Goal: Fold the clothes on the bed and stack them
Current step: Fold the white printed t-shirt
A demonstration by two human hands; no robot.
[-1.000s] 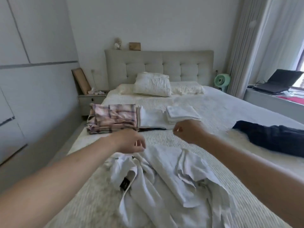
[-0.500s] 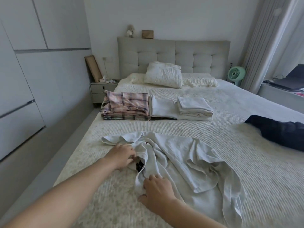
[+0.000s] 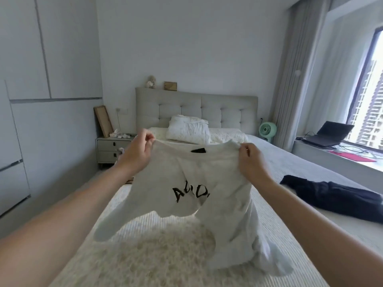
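In the head view, a white T-shirt [image 3: 192, 183] is held up in the air above the bed [image 3: 279, 160], spread between the two hands. The left hand [image 3: 137, 154] is pinched on the left shoulder seam, fingers curled round the fabric; the right hand [image 3: 249, 160] is clamped on the right shoulder in the same way. The hands are kept well apart, so the neckline is stretched almost straight between them. The cloth is seen to be thin, soft and creased, with one sleeve hanging loose below the left hand and the hem bunched and drooping below the right hand. A small black neck label [image 3: 198, 150] is shown just under the collar, midway between the hands; nothing on it can be read. Black brush-style lettering [image 3: 191, 192] is printed on the chest below the hands; it is partly folded over and cannot be read with certainty.

Beneath the shirt, the bed is covered by a ribbed, off-white bedspread. A dark navy garment [image 3: 335, 196] is laid crumpled on the bed, to the right of the right hand and well apart from it. Beyond the hands, a rumpled white pillow [image 3: 188, 129] is propped against a grey tufted headboard [image 3: 196, 108].
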